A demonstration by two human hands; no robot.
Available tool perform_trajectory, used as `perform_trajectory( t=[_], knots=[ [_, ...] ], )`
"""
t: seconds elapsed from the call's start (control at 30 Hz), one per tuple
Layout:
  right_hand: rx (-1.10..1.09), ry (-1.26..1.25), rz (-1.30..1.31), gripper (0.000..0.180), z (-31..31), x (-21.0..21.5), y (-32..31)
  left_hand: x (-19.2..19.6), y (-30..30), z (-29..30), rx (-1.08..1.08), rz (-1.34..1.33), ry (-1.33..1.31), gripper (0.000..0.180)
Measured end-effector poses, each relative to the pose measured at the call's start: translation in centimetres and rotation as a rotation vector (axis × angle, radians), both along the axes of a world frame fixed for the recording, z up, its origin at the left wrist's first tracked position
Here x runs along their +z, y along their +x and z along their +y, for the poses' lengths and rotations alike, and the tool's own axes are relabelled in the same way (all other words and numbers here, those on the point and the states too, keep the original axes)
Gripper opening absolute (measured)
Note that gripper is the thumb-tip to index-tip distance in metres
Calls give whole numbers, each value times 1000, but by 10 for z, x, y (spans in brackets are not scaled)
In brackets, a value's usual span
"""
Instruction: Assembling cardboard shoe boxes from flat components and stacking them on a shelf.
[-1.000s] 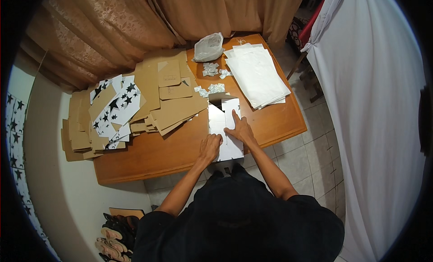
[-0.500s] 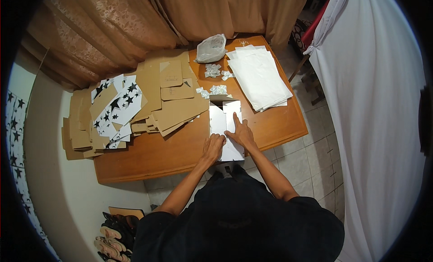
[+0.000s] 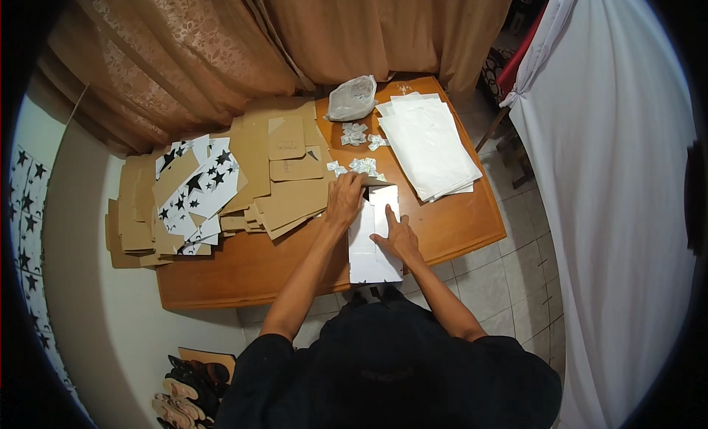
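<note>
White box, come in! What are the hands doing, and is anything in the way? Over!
Left hand at far flap. Right hand on white box. Flap raised. Small packets just beyond.

The left hand (image 3: 344,202) covered part of the white rectangular box (image 3: 375,263); flat brown cardboard sheets (image 3: 254,163) hid the far left corner of the brown wooden desk (image 3: 221,280); small whitish packets' (image 3: 354,134) details were indistinct.

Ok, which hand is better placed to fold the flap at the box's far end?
Probably the left hand: it sits at the far flap, while the right hand rests midway along the white box.
</note>
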State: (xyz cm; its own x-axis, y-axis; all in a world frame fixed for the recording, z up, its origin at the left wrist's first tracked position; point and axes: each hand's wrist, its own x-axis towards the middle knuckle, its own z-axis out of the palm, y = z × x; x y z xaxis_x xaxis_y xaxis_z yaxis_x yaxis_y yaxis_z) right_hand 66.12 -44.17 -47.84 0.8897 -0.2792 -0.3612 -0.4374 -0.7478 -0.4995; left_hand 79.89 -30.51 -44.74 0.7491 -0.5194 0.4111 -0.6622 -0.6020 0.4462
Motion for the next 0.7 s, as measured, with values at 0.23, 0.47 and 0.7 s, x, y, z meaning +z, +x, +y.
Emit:
perform_trajectory(
  t=[0.23, 0.47, 0.7],
  knots=[
    [-42, -54, -109, 95, -3, -14, 5, 1, 11, -20, -44, -122, 97, 45],
    [-48, -37, -133, 71, 0, -5, 16, -28, 19, -5, -184, -94, 74, 19],
    [-60, -51, -133, 63, 3, -2, 18, -48, -17, 10, -273, 50, -14, 16]
  ],
)
